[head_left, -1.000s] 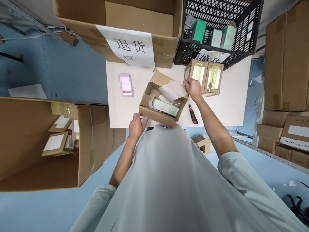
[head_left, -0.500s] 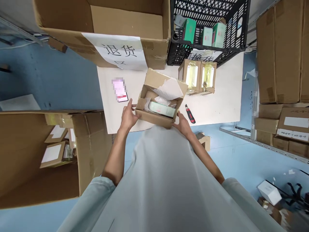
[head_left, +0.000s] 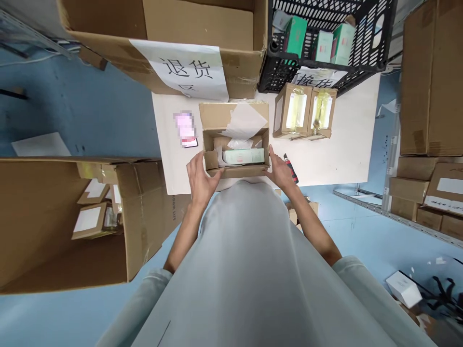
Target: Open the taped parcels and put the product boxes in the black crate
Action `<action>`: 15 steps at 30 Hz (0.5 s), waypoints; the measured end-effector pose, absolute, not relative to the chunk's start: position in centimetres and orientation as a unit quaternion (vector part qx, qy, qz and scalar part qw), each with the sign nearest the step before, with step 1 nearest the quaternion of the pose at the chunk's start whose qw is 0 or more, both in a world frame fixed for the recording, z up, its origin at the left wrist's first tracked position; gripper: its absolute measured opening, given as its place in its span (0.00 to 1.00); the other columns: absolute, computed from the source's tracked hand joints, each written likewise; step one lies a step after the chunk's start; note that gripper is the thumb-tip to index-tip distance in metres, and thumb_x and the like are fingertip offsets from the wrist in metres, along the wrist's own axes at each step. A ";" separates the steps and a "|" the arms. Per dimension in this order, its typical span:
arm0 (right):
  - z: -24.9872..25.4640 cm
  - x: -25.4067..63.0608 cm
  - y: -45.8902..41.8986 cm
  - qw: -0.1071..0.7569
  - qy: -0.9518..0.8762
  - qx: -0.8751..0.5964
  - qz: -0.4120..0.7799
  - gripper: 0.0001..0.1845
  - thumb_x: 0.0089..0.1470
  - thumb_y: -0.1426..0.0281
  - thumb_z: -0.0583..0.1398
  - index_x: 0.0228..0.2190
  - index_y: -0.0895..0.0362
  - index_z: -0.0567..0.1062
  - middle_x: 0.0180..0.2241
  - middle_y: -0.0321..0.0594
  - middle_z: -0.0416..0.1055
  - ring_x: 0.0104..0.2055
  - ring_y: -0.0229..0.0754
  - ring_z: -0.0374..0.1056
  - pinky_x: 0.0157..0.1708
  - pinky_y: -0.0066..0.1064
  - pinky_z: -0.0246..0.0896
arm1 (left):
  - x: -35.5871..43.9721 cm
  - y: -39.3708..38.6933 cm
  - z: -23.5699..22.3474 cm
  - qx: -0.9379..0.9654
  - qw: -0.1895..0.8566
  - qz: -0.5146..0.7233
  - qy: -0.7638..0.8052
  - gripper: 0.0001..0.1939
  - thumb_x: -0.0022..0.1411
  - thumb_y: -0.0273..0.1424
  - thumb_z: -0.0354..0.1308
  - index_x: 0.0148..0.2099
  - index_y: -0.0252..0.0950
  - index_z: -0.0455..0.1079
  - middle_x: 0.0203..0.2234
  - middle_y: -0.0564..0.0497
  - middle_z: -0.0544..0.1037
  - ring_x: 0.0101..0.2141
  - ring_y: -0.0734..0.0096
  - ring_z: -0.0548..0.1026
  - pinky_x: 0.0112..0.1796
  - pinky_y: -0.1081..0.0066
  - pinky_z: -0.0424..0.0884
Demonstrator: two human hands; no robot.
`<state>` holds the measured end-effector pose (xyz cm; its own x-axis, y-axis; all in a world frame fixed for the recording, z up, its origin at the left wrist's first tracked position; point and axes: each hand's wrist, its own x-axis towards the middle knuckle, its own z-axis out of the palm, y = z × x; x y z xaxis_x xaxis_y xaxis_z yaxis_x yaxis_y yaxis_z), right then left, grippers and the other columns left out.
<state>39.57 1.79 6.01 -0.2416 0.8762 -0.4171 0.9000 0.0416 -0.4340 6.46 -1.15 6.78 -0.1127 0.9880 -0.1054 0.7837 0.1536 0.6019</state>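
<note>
An opened cardboard box (head_left: 249, 170) sits on the white table (head_left: 340, 164) in front of my body, its lid flap raised at the back. Inside lie a pale green carton (head_left: 244, 156) and crumpled clear wrapping (head_left: 240, 144); a torn white paper (head_left: 246, 120) hangs over the flap. My left hand (head_left: 201, 178) grips the box's left front corner, thumb along the front wall. At the right end, my right hand (head_left: 280, 172) holds the other side. A red and black utility knife (head_left: 291, 169) lies just beyond the right hand, partly covered by it.
A phone (head_left: 189, 143) lies on the left. Two taped boxes (head_left: 304, 112) stand at right, before a black crate (head_left: 325, 67) with green cartons. A large labelled carton (head_left: 242, 72) stands behind; another open carton (head_left: 141, 212) is at lower left. Shelved boxes (head_left: 443, 185) line the right.
The box has turned from a slant to square with my body, its right end swinging away from me. Both hands moved with it, and the view shifted slightly.
</note>
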 end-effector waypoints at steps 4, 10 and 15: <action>6.2 39.5 1.6 0.023 0.731 0.609 -0.306 0.59 0.68 0.70 0.64 0.87 0.54 0.40 0.69 0.61 0.74 0.68 0.68 0.73 0.61 0.59 0.78 | 9.4 2.6 8.2 0.700 0.286 0.174 0.631 0.29 0.75 0.37 0.67 0.74 0.41 0.70 0.70 0.38 0.78 0.69 0.40 0.72 0.70 0.42 0.70; 6.0 39.5 1.6 0.022 0.737 0.601 -0.309 0.57 0.67 0.70 0.63 0.87 0.54 0.43 0.69 0.62 0.74 0.67 0.68 0.75 0.65 0.61 0.76 | 15.7 9.1 5.8 0.800 0.302 -0.056 0.516 0.28 0.67 0.30 0.71 0.66 0.29 0.75 0.60 0.29 0.83 0.65 0.34 0.74 0.63 0.46 0.72; 6.3 39.4 1.8 0.033 0.737 0.598 -0.314 0.54 0.69 0.70 0.61 0.86 0.54 0.45 0.69 0.61 0.74 0.66 0.68 0.75 0.66 0.61 0.75 | 18.3 11.4 4.2 0.826 0.289 -0.167 0.454 0.36 0.63 0.26 0.72 0.70 0.21 0.71 0.61 0.22 0.82 0.67 0.31 0.74 0.64 0.48 0.69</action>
